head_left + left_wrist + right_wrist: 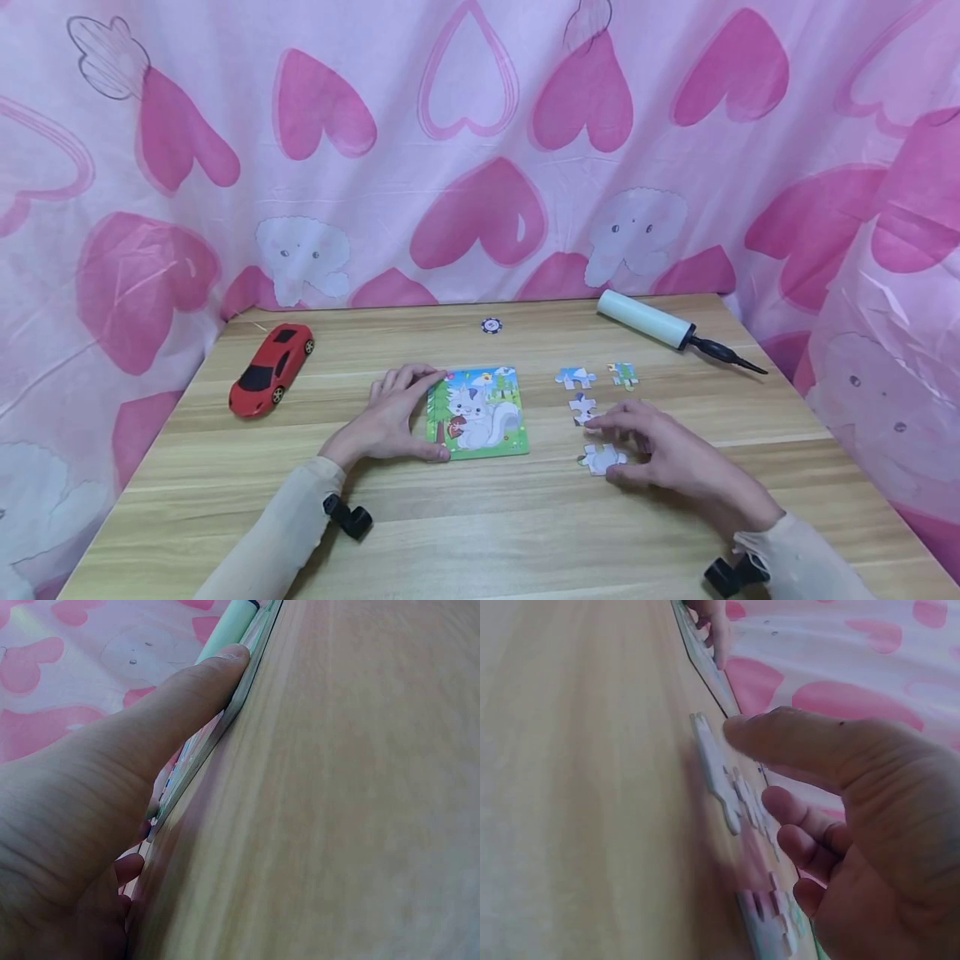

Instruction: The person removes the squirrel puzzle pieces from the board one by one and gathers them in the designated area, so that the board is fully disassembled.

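Puzzle board: small rectangular card, white cat on green/blue scene, lying flat on the table, left hand bracing its left edge, thumb on the lower-left corner. Loose pieces to its right, all flat: white piece just under the right hand, thumb beside it; another white piece at the fingertips; blue-white piece and green piece farther back, apart from the hand
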{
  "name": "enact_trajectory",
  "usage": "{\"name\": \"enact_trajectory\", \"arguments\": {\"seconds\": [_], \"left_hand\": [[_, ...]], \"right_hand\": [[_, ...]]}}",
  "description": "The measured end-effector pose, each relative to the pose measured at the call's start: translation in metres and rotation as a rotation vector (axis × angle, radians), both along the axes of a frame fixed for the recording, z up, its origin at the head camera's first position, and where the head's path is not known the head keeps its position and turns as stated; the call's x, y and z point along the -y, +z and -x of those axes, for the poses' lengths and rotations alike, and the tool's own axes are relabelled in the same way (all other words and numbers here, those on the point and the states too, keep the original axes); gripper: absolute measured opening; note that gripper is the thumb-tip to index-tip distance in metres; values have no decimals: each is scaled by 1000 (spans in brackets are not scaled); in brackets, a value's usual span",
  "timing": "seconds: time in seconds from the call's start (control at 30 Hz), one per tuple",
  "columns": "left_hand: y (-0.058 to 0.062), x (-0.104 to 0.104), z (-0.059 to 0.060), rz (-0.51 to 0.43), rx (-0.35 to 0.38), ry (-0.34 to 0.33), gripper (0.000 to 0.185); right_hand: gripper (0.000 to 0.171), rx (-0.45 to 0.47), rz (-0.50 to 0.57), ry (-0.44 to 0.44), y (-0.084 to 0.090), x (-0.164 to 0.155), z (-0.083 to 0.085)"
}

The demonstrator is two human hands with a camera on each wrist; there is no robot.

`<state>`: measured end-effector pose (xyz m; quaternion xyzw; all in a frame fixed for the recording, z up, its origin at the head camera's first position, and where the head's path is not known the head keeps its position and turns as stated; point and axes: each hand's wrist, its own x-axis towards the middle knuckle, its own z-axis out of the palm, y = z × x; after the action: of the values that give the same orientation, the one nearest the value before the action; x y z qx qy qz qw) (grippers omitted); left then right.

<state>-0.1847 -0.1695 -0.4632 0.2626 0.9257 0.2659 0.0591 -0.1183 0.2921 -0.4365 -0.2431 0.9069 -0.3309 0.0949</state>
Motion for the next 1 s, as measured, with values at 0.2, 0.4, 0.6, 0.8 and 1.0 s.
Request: {"name": "enact_trajectory", "arguments": {"seconds": [0.2, 0.4, 0.6, 0.8, 1.0], "left_hand": [[1, -1, 0, -5, 2, -2, 130], [1, -1, 0, -3, 9, 1, 130], [1, 0, 0, 1, 3, 4, 130], [1, 1, 0, 2, 7, 8, 131], [1, 0, 0, 0, 3, 0, 131]], "right_hand": [[69, -115, 34, -27, 3, 5, 6], [73, -128, 104, -53, 8, 18, 14], [81, -92, 185, -73, 17, 41, 28], [87, -104, 278, -70, 23, 68, 46], [89, -111, 356, -79, 27, 92, 60]]}}
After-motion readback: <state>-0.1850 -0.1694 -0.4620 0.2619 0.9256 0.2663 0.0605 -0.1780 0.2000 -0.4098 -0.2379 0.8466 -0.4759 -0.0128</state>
